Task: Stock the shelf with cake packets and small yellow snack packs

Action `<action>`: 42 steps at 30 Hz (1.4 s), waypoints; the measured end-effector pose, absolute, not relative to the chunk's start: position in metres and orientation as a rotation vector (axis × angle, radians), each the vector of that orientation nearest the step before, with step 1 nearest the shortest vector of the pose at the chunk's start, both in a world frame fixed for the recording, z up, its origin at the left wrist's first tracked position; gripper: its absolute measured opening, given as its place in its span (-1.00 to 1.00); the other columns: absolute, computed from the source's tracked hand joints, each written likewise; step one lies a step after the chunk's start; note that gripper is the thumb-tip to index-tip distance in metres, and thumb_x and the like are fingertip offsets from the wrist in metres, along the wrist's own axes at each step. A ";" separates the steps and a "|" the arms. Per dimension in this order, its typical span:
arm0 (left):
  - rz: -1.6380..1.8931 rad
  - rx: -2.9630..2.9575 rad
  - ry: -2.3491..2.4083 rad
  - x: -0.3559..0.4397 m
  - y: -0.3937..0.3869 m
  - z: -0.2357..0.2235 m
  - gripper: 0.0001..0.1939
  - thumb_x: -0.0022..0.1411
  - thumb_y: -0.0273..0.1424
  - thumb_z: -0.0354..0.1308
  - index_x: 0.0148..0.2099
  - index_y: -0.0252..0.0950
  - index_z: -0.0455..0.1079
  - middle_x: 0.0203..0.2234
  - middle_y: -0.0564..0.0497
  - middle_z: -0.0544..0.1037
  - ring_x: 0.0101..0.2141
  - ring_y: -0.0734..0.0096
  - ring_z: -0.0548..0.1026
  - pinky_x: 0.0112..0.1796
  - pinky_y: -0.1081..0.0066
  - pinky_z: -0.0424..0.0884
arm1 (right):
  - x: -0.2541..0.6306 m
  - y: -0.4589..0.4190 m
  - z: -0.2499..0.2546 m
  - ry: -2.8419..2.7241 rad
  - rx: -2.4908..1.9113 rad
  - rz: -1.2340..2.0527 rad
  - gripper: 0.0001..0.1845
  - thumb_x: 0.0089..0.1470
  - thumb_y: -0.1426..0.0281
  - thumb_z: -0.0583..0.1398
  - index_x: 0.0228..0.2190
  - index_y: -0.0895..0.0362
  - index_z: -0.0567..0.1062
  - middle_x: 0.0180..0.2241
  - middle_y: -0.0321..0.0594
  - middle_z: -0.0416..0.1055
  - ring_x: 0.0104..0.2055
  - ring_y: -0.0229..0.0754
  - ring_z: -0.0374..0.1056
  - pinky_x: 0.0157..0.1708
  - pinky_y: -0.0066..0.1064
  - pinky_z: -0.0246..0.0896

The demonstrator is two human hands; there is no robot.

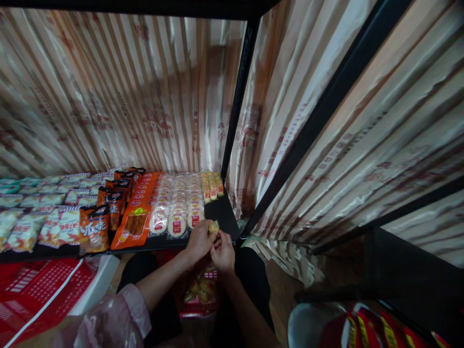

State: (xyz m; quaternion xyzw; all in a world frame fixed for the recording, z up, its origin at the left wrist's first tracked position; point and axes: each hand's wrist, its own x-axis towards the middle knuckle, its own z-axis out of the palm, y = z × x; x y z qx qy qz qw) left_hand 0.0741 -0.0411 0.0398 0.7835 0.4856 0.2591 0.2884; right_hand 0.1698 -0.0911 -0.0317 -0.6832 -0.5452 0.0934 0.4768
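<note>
My left hand (199, 240) pinches a small yellow wrapped snack (213, 227) just above the shelf's front edge. Fingers bent, my right hand (223, 251) closes on the lower end of the same snack. Behind them on the black shelf (221, 212) stand rows of similar small yellow packs (211, 186). To their left lie rows of round white crackers (177, 220) in clear wrappers with red labels. Below my forearms, between my knees, a red container (197, 309) holds several yellow wrapped pieces (199, 287).
Further left on the shelf are an orange snack bag (136, 217), brown-orange packs (94, 227) and white packs (68, 224). A red basket (47, 290) sits below left. Black posts (241, 96) and a pleated curtain (163, 96) enclose the shelf. Red packages (377, 328) lie lower right.
</note>
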 end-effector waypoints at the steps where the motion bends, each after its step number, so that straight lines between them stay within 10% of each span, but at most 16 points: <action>1: 0.681 2.105 1.299 0.076 -0.039 0.041 -0.74 0.16 -0.45 0.05 -0.08 -0.32 0.34 -0.20 -0.08 0.46 -0.16 0.32 0.42 -0.08 0.34 0.33 | 0.170 -0.089 -0.032 -1.309 -1.671 0.247 -0.59 -0.04 0.45 0.06 -0.09 0.21 0.37 -0.26 -0.13 0.32 -0.53 -0.33 0.30 -0.48 -0.42 0.34; 42: 0.617 2.117 1.385 0.144 0.045 0.039 -0.48 0.10 -0.55 0.03 0.16 -0.39 0.18 0.05 -0.23 0.36 0.08 0.21 0.30 0.10 0.29 0.22 | 0.210 0.018 -0.051 -1.109 -1.814 0.090 -0.49 0.09 0.33 -0.02 0.06 0.24 0.28 -0.14 0.04 0.31 -0.20 -0.11 0.33 -0.21 -0.29 0.28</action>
